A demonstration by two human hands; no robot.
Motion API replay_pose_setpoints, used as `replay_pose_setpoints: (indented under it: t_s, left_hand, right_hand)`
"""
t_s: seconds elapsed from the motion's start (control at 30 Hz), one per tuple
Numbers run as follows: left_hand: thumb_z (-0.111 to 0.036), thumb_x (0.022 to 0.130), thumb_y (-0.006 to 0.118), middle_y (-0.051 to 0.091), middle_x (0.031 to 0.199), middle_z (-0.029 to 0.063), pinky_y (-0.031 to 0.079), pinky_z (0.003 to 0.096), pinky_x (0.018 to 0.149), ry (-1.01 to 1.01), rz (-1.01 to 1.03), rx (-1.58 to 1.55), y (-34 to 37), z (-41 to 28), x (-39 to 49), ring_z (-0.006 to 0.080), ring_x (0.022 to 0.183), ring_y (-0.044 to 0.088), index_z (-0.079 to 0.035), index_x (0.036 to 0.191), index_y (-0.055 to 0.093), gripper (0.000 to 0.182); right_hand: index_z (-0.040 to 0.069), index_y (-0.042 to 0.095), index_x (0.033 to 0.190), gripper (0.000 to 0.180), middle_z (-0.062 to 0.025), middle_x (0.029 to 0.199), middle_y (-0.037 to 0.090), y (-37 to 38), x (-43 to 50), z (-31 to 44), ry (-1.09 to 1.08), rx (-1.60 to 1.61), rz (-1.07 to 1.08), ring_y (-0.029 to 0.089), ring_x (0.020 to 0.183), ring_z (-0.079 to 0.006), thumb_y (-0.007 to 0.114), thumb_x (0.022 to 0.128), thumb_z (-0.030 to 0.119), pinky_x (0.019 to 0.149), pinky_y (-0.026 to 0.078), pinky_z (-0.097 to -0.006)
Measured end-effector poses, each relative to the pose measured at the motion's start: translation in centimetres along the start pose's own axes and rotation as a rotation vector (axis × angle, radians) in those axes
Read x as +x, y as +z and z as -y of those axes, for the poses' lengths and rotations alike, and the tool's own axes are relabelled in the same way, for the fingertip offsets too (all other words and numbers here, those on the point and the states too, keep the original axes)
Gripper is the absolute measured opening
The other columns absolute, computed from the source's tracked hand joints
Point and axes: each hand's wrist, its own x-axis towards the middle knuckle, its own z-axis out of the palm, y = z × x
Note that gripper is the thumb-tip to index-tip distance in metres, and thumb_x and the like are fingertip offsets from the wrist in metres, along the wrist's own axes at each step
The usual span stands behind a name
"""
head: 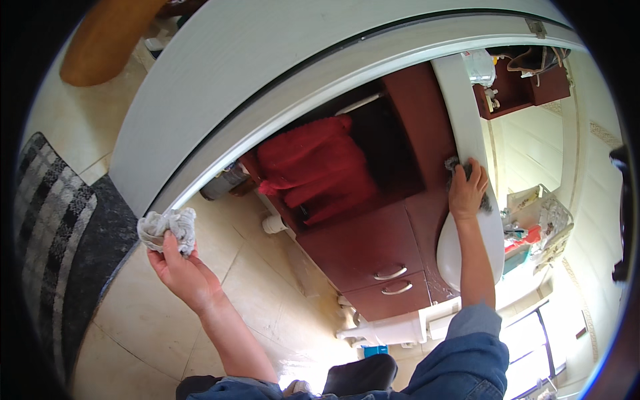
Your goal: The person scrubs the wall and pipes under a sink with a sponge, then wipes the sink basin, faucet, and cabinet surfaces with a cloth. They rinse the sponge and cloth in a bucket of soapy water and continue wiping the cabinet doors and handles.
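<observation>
My left hand [185, 277] holds a crumpled whitish-grey cloth [167, 230] at the lower edge of a pale door [240, 95]. My right hand [466, 195] reaches out to a white washbasin [465, 115]. Its fingers press a dark grey scrubbing pad or cloth [452, 163] on the basin's front edge; much of the pad is hidden under the hand. Below the basin stands a dark red vanity cabinet [360, 245] with curved metal handles. A red towel [312, 165] hangs over its open compartment.
A basket of toiletries [542, 225] stands beyond the basin, near a mirror. A dark red wall shelf [512, 97] carries bottles and a bag. Beige floor tiles [245, 290] lie below, with a plaid mat [55, 210] at left. A dark container [225, 182] stands by the cabinet.
</observation>
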Motion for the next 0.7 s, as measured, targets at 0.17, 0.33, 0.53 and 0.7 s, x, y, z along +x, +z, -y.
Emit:
replay_pose_setpoints:
  t_s: [0.17, 0.33, 0.53, 0.7]
  left_hand:
    - [-0.011, 0.086, 0.056, 0.057, 0.107, 0.0038, 0.043, 0.0270, 0.070, 0.009, 0.019, -0.034, -0.2, 0.1, -0.5, 0.0133, 0.090, 0.055, -0.007, 0.112, 0.049, 0.027]
    - [-0.012, 0.087, 0.057, 0.057, 0.108, 0.0043, 0.044, 0.0287, 0.074, -0.046, 0.062, -0.008, -0.3, 1.8, -3.6, 0.0140, 0.092, 0.055, -0.006, 0.115, 0.048, 0.029]
    - [-0.010, 0.088, 0.055, 0.056, 0.110, 0.0054, 0.044, 0.0312, 0.081, -0.122, 0.107, 0.018, -0.3, 4.0, -6.9, 0.0152, 0.095, 0.055, -0.005, 0.116, 0.047, 0.029]
    - [-0.009, 0.088, 0.054, 0.057, 0.108, 0.0052, 0.040, 0.0314, 0.089, -0.111, 0.070, 0.021, -0.2, 4.0, -6.5, 0.0143, 0.097, 0.056, -0.004, 0.111, 0.047, 0.024]
  right_hand:
    - [0.013, 0.059, 0.086, 0.009, -0.0105, 0.110, 0.047, 2.4, 3.3, -0.4, -0.045, 0.010, 0.069, 0.045, 0.101, -0.0332, 0.059, 0.077, 0.011, 0.085, 0.040, -0.0471]
    - [0.019, 0.058, 0.090, 0.011, -0.0027, 0.104, 0.049, 6.3, 11.5, -0.1, -0.158, 0.002, -0.056, 0.046, 0.096, -0.0291, 0.059, 0.079, 0.017, 0.078, 0.040, -0.0436]
    - [0.018, 0.058, 0.087, 0.008, -0.0024, 0.102, 0.050, 2.8, 6.4, -0.7, -0.171, 0.010, 0.007, 0.047, 0.093, -0.0275, 0.061, 0.079, 0.016, 0.078, 0.042, -0.0407]
    - [0.016, 0.058, 0.095, 0.017, -0.0049, 0.102, 0.049, 2.1, 3.7, -1.7, -0.269, -0.002, -0.012, 0.047, 0.092, -0.0275, 0.061, 0.079, 0.013, 0.079, 0.042, -0.0404]
